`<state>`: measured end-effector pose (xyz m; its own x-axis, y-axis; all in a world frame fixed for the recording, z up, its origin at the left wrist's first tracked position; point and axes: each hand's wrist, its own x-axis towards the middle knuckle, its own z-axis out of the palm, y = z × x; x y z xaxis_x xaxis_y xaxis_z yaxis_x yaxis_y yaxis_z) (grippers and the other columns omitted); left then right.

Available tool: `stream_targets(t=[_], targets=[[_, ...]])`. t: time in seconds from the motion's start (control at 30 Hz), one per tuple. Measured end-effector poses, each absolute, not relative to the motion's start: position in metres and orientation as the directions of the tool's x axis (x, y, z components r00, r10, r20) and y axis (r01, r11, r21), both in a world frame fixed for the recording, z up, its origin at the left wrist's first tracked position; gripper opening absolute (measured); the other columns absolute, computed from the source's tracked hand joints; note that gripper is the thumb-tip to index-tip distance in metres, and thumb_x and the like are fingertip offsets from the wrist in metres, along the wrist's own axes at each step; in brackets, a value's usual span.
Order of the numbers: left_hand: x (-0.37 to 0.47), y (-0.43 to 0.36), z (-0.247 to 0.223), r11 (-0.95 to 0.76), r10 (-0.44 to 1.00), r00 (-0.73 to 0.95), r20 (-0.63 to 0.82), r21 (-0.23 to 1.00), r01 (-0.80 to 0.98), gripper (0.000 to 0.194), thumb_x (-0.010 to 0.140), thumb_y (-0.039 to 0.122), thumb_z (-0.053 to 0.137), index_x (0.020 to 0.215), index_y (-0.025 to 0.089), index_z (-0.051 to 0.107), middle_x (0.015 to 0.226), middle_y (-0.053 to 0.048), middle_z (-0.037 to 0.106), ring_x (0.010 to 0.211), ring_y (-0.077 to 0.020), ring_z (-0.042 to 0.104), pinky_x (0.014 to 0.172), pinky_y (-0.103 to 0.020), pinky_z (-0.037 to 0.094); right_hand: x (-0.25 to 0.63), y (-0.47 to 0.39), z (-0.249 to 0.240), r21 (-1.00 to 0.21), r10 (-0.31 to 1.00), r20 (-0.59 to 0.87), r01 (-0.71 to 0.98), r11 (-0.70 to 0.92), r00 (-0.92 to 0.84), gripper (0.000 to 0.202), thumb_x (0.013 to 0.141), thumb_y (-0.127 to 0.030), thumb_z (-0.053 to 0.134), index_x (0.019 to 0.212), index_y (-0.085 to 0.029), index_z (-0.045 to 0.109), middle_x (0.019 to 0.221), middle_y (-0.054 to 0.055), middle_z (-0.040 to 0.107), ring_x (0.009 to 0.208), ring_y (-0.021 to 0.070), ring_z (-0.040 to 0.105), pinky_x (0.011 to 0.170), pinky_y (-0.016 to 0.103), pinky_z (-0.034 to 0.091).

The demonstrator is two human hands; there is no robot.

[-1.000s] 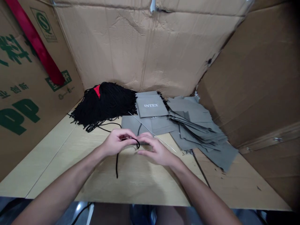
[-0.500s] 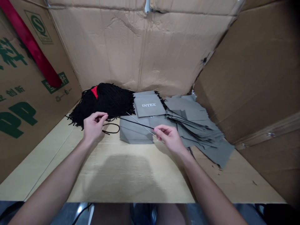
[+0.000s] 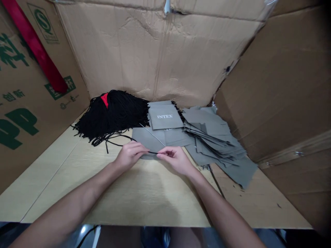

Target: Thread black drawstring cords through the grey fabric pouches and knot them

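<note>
One black cord [image 3: 153, 152]: stretched in a short, near-level span between the two hands, above the near part of a flat gray piece [image 3: 148, 132]
Left hand [image 3: 130, 155]: closed on the cord with thumb and fingers; loops of cord are seen behind it on the surface [image 3: 134, 199]
Right hand [image 3: 174, 158]: the cord pinched between thumb and fingertips
Thin rod [image 3: 152, 133]: laid aslant over the gray piece, near end by the right hand
Cord heap [image 3: 124, 112]: piled at left, marked by a red scrap [image 3: 104, 100]
INTEX squares [image 3: 165, 121]: stacked beside the heap
Gray sheets [image 3: 212, 127]: fanned at right
</note>
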<state>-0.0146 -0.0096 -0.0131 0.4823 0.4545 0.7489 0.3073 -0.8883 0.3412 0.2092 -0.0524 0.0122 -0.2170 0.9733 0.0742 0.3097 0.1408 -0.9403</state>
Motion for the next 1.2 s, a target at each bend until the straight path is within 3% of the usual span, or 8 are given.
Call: stream_targets(t=[0.17, 0.27, 0.37, 0.47, 0.53, 0.73, 0.97, 1.2], targets=[[-0.009, -0.014, -0.015, -0.876, 0.477, 0.497, 0.725, 0.344, 0.339, 0.023, 0.088, 0.029, 0.063, 0.105, 0.016, 0.069, 0.093, -0.008, 0.072, 0.083, -0.0170, 0.067, 0.075, -0.028, 0.054, 0.205, -0.052, 0.011, -0.941, 0.971, 0.094, 0.300, 0.159, -0.220, 0.024, 0.076, -0.039, 0.072, 0.075, -0.015, 0.071, 0.065, 0.001, 0.066, 0.057, 0.0105, 0.052, 0.055, 0.024, 0.039], [0.003, -0.023, -0.019, -0.885, 0.466, 0.552, 0.691, 0.358, 0.298, 0.023, 0.094, 0.026, 0.053, 0.105, 0.017, 0.071, 0.081, -0.006, 0.072, 0.070, -0.0139, 0.066, 0.063, -0.024, 0.052, 0.201, -0.054, 0.007, -0.939, 0.955, 0.094, 0.294, 0.180, -0.282, 0.026, 0.076, -0.041, 0.072, 0.075, -0.015, 0.070, 0.067, 0.001, 0.066, 0.060, 0.0114, 0.054, 0.056, 0.024, 0.042], [0.007, -0.025, -0.020, -0.802, 0.594, 0.494, 0.634, 0.513, 0.306, 0.023, 0.092, 0.029, 0.054, 0.100, 0.019, 0.074, 0.076, -0.005, 0.072, 0.063, -0.0138, 0.065, 0.060, -0.024, 0.051, 0.210, -0.047, 0.002, -0.881, 0.966, 0.199, 0.401, 0.250, -0.165, 0.027, 0.081, -0.042, 0.067, 0.083, -0.016, 0.070, 0.075, 0.005, 0.070, 0.066, 0.0145, 0.060, 0.062, 0.027, 0.047], [0.005, -0.022, -0.018, -0.597, 0.793, 0.324, 0.516, 0.763, 0.248, 0.023, 0.090, 0.033, 0.056, 0.096, 0.019, 0.074, 0.075, -0.005, 0.072, 0.060, -0.0139, 0.063, 0.059, -0.025, 0.051, 0.226, -0.031, -0.005, -0.626, 0.919, 0.388, 0.711, 0.320, -0.072, 0.025, 0.082, -0.031, 0.067, 0.103, -0.017, 0.069, 0.089, 0.008, 0.072, 0.081, 0.0195, 0.064, 0.076, 0.033, 0.049], [0.004, -0.019, -0.016, -0.444, 0.885, 0.228, 0.405, 0.882, 0.156, 0.025, 0.090, 0.036, 0.055, 0.094, 0.018, 0.073, 0.074, -0.005, 0.071, 0.060, -0.0141, 0.063, 0.057, -0.025, 0.050, 0.232, -0.021, -0.010, -0.466, 0.910, 0.394, 0.824, 0.321, -0.132, 0.027, 0.082, -0.022, 0.066, 0.108, -0.017, 0.067, 0.091, 0.009, 0.072, 0.086, 0.0212, 0.064, 0.078, 0.034, 0.050], [0.001, -0.008, -0.012, -0.148, 0.981, 0.104, 0.166, 0.976, -0.158, 0.026, 0.086, 0.039, 0.059, 0.096, 0.015, 0.061, 0.074, -0.007, 0.072, 0.064, -0.0138, 0.064, 0.058, -0.024, 0.046, 0.226, -0.014, -0.011, -0.250, 0.899, 0.392, 0.918, 0.310, -0.196, 0.020, 0.087, -0.014, 0.052, 0.100, -0.015, 0.068, 0.085, 0.010, 0.070, 0.078, 0.0196, 0.063, 0.074, 0.030, 0.049], [-0.014, 0.009, -0.011, -0.164, 0.985, -0.100, 0.141, 0.946, -0.281, 0.029, 0.076, 0.037, 0.072, 0.092, 0.013, 0.069, 0.083, -0.007, 0.072, 0.073, -0.0135, 0.064, 0.066, -0.025, 0.049, 0.231, -0.039, 0.011, -0.404, 0.772, 0.616, 0.777, 0.483, -0.160, 0.023, 0.092, -0.017, 0.046, 0.102, -0.017, 0.066, 0.092, 0.008, 0.060, 0.073, 0.0146, 0.058, 0.067, 0.025, 0.049], [-0.020, 0.014, -0.014, -0.255, 0.953, -0.228, 0.201, 0.937, -0.239, 0.028, 0.073, 0.036, 0.074, 0.092, 0.017, 0.073, 0.095, -0.007, 0.073, 0.078, -0.0157, 0.063, 0.068, -0.027, 0.049, 0.239, -0.050, 0.020, -0.356, 0.699, 0.667, 0.714, 0.603, -0.257, 0.022, 0.091, -0.014, 0.049, 0.101, -0.019, 0.068, 0.089, 0.008, 0.059, 0.077, 0.0155, 0.059, 0.067, 0.026, 0.049]])
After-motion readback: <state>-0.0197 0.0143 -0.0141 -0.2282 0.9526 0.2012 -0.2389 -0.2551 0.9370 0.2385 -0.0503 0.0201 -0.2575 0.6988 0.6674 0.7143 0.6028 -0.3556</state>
